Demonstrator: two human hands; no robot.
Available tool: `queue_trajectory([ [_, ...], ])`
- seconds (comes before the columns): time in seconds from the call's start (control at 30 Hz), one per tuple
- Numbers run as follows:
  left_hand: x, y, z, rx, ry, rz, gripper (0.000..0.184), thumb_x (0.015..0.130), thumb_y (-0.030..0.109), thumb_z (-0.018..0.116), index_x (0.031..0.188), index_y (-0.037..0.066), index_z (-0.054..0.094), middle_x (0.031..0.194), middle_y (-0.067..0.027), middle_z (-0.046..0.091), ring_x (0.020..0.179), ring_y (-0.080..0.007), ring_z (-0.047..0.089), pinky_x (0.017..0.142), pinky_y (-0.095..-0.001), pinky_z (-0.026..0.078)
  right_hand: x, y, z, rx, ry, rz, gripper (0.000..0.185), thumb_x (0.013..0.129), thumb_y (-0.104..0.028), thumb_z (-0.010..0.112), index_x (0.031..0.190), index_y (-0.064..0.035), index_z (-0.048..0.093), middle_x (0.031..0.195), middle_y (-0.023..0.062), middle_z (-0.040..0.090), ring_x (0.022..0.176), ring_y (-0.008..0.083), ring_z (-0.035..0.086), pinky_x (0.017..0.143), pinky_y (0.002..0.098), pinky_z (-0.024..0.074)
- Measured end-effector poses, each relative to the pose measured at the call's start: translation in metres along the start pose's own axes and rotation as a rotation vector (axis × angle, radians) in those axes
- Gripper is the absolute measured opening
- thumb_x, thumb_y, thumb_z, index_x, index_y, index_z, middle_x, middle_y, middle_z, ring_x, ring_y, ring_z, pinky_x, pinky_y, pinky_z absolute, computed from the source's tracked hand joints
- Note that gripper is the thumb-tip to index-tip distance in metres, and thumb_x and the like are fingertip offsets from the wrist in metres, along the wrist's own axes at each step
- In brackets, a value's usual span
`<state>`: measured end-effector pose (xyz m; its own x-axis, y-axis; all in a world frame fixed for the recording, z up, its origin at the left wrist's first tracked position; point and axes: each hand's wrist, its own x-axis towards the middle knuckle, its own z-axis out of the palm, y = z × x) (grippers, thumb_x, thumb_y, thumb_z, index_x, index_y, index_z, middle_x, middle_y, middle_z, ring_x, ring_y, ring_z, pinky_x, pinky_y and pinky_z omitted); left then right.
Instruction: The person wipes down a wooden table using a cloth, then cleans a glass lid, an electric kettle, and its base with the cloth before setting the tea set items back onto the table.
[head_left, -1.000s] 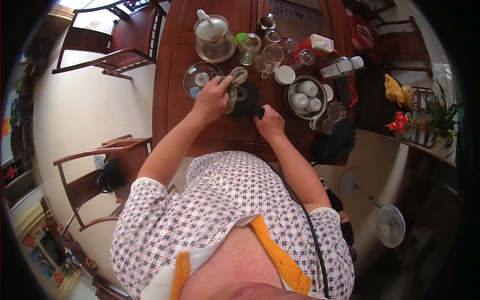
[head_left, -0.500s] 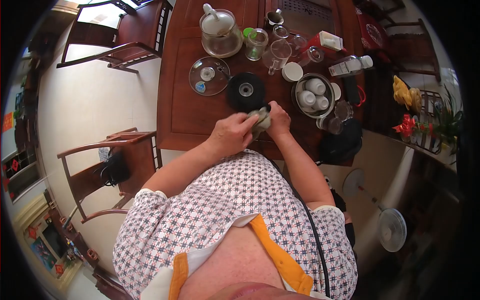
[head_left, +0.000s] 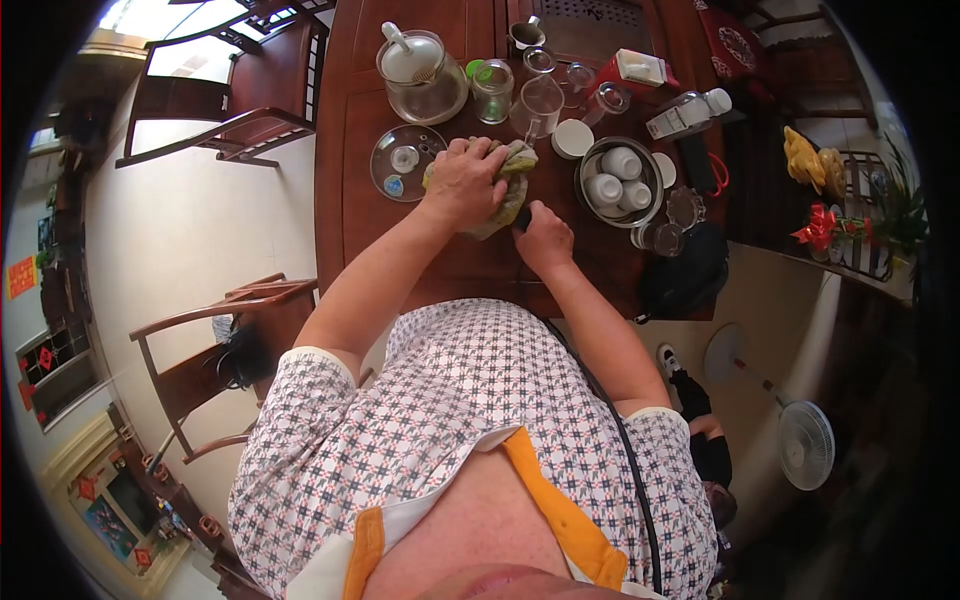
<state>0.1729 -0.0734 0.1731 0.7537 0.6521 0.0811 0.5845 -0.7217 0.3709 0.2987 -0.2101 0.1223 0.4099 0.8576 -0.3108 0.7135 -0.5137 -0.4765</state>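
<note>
My left hand (head_left: 465, 186) is closed on a yellow-green and grey cloth (head_left: 514, 190), which spreads out over the table beyond its fingers. Close beside it, my right hand (head_left: 547, 240) has its fingers curled round a small black part (head_left: 522, 217), mostly hidden in the grip. The black disc with a silver centre is out of sight where the left hand and cloth now lie. A clear glass lid (head_left: 383, 160) with a knob lies left of the cloth. Behind stand a glass teapot (head_left: 425, 95) and a glass jar (head_left: 492, 92).
Right of my hands, a metal bowl (head_left: 583, 200) holds several white cups. A glass pitcher (head_left: 540, 105), white lid (head_left: 573, 139), tissue box (head_left: 640, 68) and lying bottle (head_left: 690, 115) crowd behind. A black bag (head_left: 685, 275) sits at the table's right corner.
My left hand has moved forward and left with the cloth, over where the black disc was seen. My right hand has stayed nearly in place, now apart from the left.
</note>
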Motion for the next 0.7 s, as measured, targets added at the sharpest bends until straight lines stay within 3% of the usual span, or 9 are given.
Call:
queue_trajectory([
  [0.17,0.02,-0.008,-0.003,-0.131,-0.006,-0.135,0.034,0.086,0.029,0.067,0.115,0.013,0.07,0.112,-0.0102,0.068,0.108,-0.0352,0.06,0.092,-0.047,0.05,-0.001,-0.001,-0.001,0.013,0.004,-0.003,0.031,0.082,-0.026,0.075,0.103,-0.0082,0.059,0.104,0.0156,0.069,0.099,0.0399,0.068,0.084,0.051,0.0536],
  [0.3,0.024,-0.021,0.006,-0.349,0.128,-0.385,0.027,0.088,0.023,0.064,0.112,0.012,0.069,0.108,-0.0132,0.068,0.105,-0.0353,0.063,0.092,-0.0476,0.05,0.0,-0.001,0.0,0.023,0.009,0.006,0.03,0.083,-0.025,0.074,0.103,-0.0087,0.059,0.104,0.0156,0.069,0.099,0.0397,0.068,0.084,0.0509,0.0535],
  [0.4,0.006,-0.036,0.0,-0.07,0.25,-0.321,0.024,0.088,0.019,0.064,0.109,0.01,0.069,0.109,-0.0137,0.069,0.104,-0.0349,0.064,0.09,-0.0467,0.051,-0.001,-0.001,-0.002,0.024,0.011,-0.002,0.029,0.083,-0.025,0.074,0.103,-0.0088,0.06,0.104,0.0157,0.069,0.099,0.0395,0.068,0.084,0.0508,0.0535],
  [0.63,-0.044,-0.073,-0.044,-0.067,0.509,-0.289,0.036,0.083,0.013,0.071,0.119,0.011,0.068,0.107,-0.0134,0.07,0.102,-0.0345,0.066,0.088,-0.0438,0.053,0.0,0.001,0.0,0.041,0.012,-0.015,0.029,0.083,-0.024,0.074,0.103,-0.0084,0.061,0.104,0.0154,0.069,0.1,0.0392,0.068,0.085,0.0504,0.0536],
  [0.7,-0.054,-0.061,-0.06,-0.164,0.365,-0.332,0.039,0.081,0.016,0.074,0.12,0.011,0.069,0.108,-0.013,0.071,0.101,-0.0336,0.067,0.088,-0.0432,0.053,0.001,0.001,0.0,0.04,0.015,-0.022,0.029,0.083,-0.024,0.074,0.103,-0.0084,0.061,0.104,0.0153,0.07,0.099,0.0392,0.068,0.085,0.0504,0.0537],
])
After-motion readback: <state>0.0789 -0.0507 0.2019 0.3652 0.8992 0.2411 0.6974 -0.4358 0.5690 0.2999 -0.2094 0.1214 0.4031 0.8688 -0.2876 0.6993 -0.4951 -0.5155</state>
